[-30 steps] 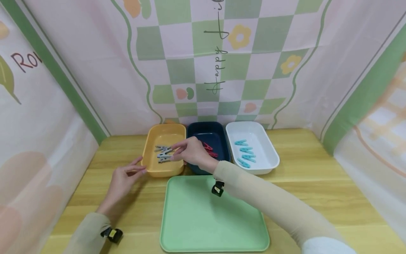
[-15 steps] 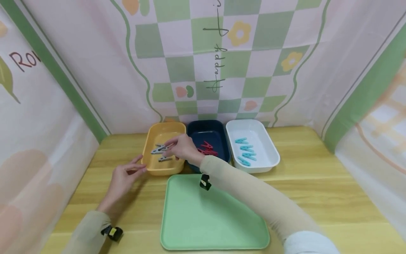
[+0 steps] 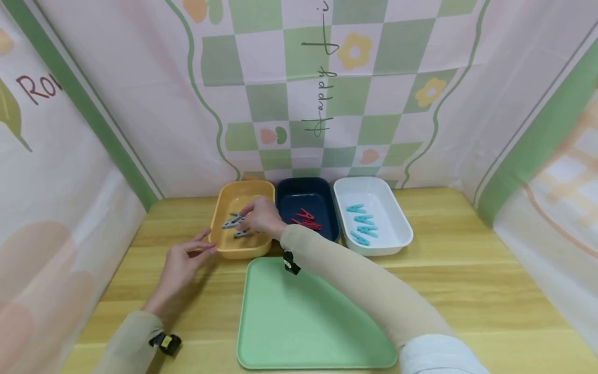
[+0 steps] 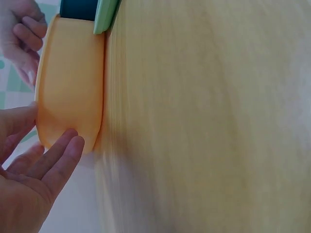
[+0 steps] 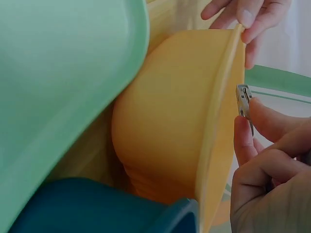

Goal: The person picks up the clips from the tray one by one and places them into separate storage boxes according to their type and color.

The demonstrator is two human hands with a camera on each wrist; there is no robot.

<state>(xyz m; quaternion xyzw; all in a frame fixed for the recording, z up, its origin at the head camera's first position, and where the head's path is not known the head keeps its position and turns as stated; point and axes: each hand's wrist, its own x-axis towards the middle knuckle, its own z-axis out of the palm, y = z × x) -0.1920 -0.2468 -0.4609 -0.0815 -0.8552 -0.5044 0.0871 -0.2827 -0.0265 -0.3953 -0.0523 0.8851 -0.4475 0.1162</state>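
In the head view my right hand [image 3: 264, 216] is over the yellow tray [image 3: 244, 253]. Between thumb and fingertips it pinches a grey clothespin [image 5: 244, 103], best seen in the right wrist view above the tray's rim. Other grey clothespins [image 3: 242, 235] lie on the tray's floor, partly hidden by that hand. My left hand [image 3: 181, 264] holds the tray's near left corner, thumb and fingers at its rim. In the left wrist view those fingers [image 4: 62, 158] are nearly straight against the tray's outer wall.
A dark blue tray [image 3: 306, 189] with red clothespins [image 3: 306, 218] stands beside the yellow one. Right of it is a white tray [image 3: 397, 236] with several turquoise clothespins [image 3: 364, 219]. A flat green tray [image 3: 313, 317] lies in front on the wooden table [image 3: 467, 291].
My right hand has shifted left, farther over the yellow tray, uncovering the red clothespins. A grey clothespin at its fingertips moved slightly left. My left hand has stayed at the tray's corner.
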